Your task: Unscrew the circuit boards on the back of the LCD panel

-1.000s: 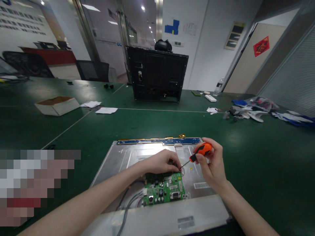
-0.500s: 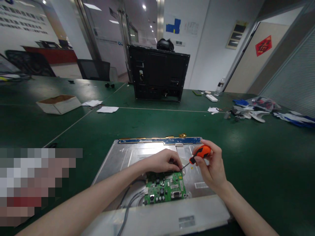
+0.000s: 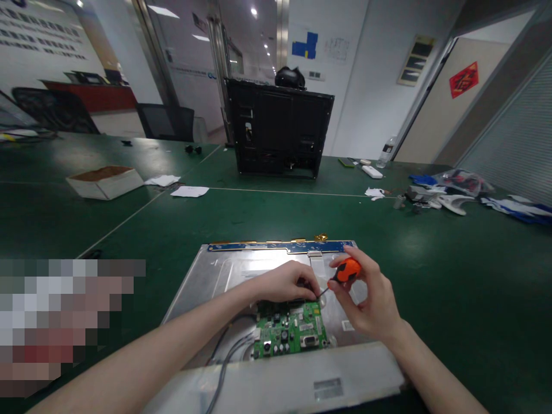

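Observation:
A silver monitor back panel (image 3: 224, 270) lies flat on the green table in front of me. A green circuit board (image 3: 290, 334) sits on its near middle, with grey cables (image 3: 226, 359) running off to the left. My left hand (image 3: 284, 282) is closed in a pinch at the board's far edge; what it pinches is hidden. My right hand (image 3: 366, 299) grips a small screwdriver with an orange handle (image 3: 345, 270). Its dark shaft points down-left, tip at the board's far right corner beside my left fingers. A blue strip (image 3: 276, 247) runs along the panel's far edge.
A black monitor housing (image 3: 280, 129) stands upright at the table's middle back. An open cardboard box (image 3: 106, 181) and white papers (image 3: 190, 191) lie to the left. Gloves, bags and small parts (image 3: 448, 192) clutter the far right, near a water bottle (image 3: 385, 152). A blurred patch covers the lower left.
My right hand has drawn left and lower with the screwdriver, so the orange handle sits closer to my left hand. The left hand stays pinched at the board's far edge.

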Demonstrator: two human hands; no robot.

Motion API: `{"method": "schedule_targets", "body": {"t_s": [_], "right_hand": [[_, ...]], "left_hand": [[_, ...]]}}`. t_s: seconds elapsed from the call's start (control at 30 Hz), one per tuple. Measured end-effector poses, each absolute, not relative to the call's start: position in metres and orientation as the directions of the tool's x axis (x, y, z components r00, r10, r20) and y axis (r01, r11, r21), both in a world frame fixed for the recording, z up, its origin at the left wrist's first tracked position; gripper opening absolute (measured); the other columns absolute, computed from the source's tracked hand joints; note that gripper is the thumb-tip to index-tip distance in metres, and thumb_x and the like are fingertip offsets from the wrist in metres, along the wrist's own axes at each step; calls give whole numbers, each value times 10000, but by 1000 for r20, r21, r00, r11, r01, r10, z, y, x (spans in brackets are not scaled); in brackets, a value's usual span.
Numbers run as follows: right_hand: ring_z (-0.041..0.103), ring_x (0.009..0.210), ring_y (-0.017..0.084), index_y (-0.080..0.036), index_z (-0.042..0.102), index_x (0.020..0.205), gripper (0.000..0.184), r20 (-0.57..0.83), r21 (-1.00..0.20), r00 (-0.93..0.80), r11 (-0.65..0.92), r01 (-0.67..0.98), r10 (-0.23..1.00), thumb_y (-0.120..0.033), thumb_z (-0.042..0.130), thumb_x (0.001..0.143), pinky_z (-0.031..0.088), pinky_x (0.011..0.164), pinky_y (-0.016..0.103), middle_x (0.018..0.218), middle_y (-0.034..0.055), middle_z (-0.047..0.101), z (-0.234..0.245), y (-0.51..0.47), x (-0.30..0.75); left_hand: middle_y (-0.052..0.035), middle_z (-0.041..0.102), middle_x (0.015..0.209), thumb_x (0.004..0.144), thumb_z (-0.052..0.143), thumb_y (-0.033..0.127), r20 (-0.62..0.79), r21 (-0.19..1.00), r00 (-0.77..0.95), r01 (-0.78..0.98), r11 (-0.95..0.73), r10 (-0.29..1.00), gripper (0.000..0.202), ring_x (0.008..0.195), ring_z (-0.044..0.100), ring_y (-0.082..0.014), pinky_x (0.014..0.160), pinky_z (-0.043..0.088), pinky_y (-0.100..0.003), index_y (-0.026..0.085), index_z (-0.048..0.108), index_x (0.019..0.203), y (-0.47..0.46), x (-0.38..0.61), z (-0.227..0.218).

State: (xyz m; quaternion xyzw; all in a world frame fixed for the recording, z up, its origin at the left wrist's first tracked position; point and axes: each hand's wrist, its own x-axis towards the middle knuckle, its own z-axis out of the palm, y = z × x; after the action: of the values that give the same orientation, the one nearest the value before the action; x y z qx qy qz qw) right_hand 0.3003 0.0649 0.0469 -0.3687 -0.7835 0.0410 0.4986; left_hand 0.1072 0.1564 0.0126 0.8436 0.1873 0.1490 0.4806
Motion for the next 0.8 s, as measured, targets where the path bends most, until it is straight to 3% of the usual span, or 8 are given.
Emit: {"method": "schedule_targets", "body": {"t_s": [0.33, 0.53, 0.8], "right_hand": [[578, 475, 119, -331, 325, 1466, 650, 794, -363, -188, 699, 616, 578, -287, 660, 911, 520, 434, 240, 722, -47, 623, 43, 71, 301], [646, 577, 151, -283, 281, 1493, 660, 738, -430, -226, 701, 569, 636, -172, 572, 911, 564, 503, 271, 825, 15, 668, 44, 66, 302], [587, 485, 116, -316, 316, 1462, 647, 785, -363, -194, 691, 624, 588, -196, 616, 902, 518, 456, 230, 725, -48, 614, 42, 70, 301]], "left_hand": [[9, 694, 784, 812, 724, 115, 77, 845, 878, 194, -498, 473, 85, 760, 624, -142, 703, 455, -214, 178, 758, 859, 155, 107, 16], [-1, 710, 822, 819, 724, 122, 75, 853, 875, 192, -485, 478, 75, 789, 634, -150, 741, 474, -228, 175, 753, 863, 156, 107, 13], [-1, 709, 822, 809, 731, 118, 64, 851, 872, 206, -483, 485, 77, 781, 632, -149, 727, 467, -230, 162, 740, 871, 158, 107, 11]]}}
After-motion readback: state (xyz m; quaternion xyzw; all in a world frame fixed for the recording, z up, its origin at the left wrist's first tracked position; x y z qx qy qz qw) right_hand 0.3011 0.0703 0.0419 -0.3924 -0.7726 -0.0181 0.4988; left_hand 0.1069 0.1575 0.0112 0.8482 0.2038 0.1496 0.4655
